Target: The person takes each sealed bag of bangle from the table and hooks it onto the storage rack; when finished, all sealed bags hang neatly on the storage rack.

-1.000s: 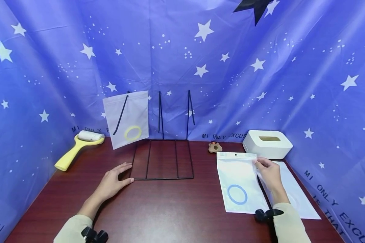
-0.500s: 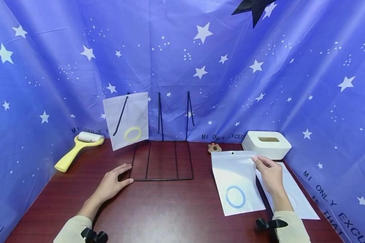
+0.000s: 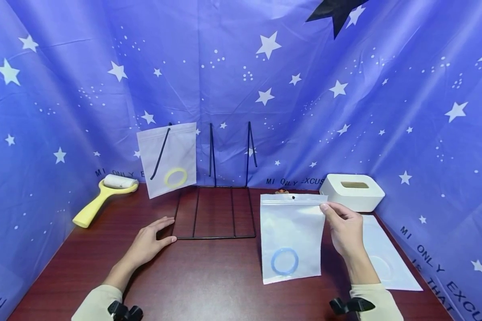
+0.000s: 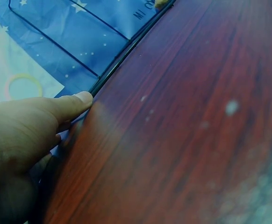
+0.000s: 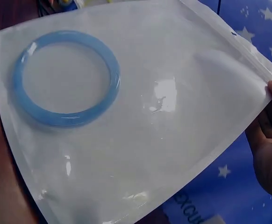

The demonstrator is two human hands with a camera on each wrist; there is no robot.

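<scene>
My right hand (image 3: 345,227) pinches a white zip bag (image 3: 291,232) by its upper right corner, and the bag hangs upright above the table. Through its clear front shows a light blue ring-shaped bangle (image 5: 68,119) near the bottom. My left hand (image 3: 150,240) rests at the front left corner of a black wire rack (image 3: 214,237), thumb and fingers spread and touching its base frame. On the rack's left hook hangs another white zip bag (image 3: 164,151) with a yellow ring (image 3: 176,177) in it. The middle hook (image 3: 210,151) and right hook (image 3: 253,147) carry nothing.
Another white zip bag (image 3: 393,263) with a pale ring lies at the table's right edge. Behind it stands a white tissue box (image 3: 353,196). A yellow-handled lint roller (image 3: 100,200) lies at the left. A small brown object (image 3: 282,191) is mostly hidden behind the held bag.
My right hand has lifted the bag with the blue bangle and carried it left, away from the other bag at the right. The bag has turned more upright. My left hand stays at the rack's corner.
</scene>
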